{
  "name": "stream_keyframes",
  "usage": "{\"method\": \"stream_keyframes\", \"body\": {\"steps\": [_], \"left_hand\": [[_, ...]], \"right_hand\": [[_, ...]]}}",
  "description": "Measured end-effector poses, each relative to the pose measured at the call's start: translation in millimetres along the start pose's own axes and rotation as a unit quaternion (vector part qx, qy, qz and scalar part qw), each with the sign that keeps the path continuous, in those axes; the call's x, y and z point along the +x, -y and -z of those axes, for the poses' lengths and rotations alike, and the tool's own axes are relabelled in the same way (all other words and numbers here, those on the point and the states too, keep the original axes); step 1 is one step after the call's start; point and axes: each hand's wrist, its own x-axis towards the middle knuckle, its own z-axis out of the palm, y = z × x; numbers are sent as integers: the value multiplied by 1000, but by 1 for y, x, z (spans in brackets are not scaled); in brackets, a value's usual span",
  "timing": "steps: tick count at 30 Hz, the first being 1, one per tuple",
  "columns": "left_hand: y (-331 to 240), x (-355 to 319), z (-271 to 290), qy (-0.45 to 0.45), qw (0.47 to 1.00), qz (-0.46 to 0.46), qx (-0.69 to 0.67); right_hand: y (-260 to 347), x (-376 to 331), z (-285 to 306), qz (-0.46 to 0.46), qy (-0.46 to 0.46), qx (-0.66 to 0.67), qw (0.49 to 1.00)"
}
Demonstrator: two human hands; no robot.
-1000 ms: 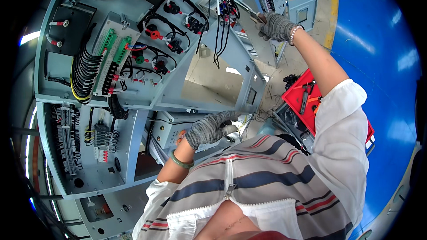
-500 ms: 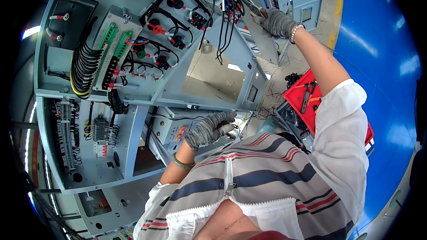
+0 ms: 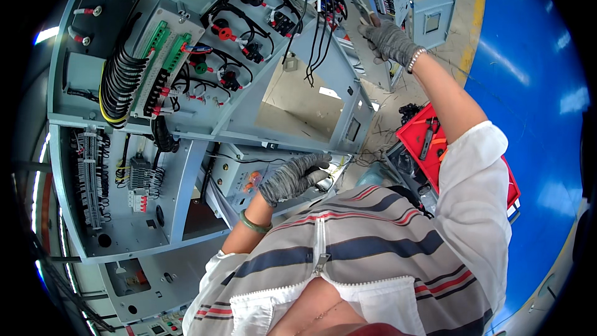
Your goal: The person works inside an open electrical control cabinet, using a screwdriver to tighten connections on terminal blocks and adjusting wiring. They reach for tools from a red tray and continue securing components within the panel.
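My left hand (image 3: 293, 180), in a grey knit glove, hovers low in front of my body. Its fingers are a little curled and apart, with nothing seen in them; below it is a grey panel (image 3: 235, 177) with orange parts. Reaching out to the far right, my gloved right hand (image 3: 393, 42) is closed round a slim thing (image 3: 363, 11) with a brownish end, too small to name. Close to that hand hang several loose black wires (image 3: 320, 50) with white end sleeves. A grey open cabinet door frame (image 3: 348, 109) lies between the two hands.
At the left stands a large grey cabinet with a green terminal block (image 3: 160, 56), a bundle of black wires (image 3: 118, 90) and red and green switches. A red tray (image 3: 413, 135) with hand tools sits at my right. Beyond it lies a blue floor (image 3: 528, 118) edged by a yellow line.
The view has shifted slightly. My right hand has moved a little to the right and down, still closed on the slim thing. My left hand has hardly moved.
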Motion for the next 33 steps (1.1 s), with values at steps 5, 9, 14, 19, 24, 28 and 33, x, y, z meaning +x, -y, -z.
{"method": "stream_keyframes", "body": {"steps": [5, 9, 14, 19, 24, 28, 33], "left_hand": [[-16, -13, -4, -38, 997, 6, 67], [-25, -15, 5, -57, 998, -4, 27], [-9, -38, 5, -167, 983, 36, -62], [28, -50, -8, -211, 975, 34, -54], [33, -53, -37, -150, 983, 40, -100], [80, -48, -101, -90, 989, -16, -115], [108, -24, -110, 95, 980, 152, -86]], "right_hand": [[-108, 44, 16, 202, 14, 49, 978], [-265, 35, 38, 85, -32, -321, 943], [-383, -39, 27, -234, 112, 2, 966], [-424, -118, -3, -278, 118, -118, 946], [-440, -168, -16, -230, 114, -240, 936], [-446, -179, -40, -289, 46, -272, 917], [-490, -189, -68, -421, -59, -198, 883]]}}
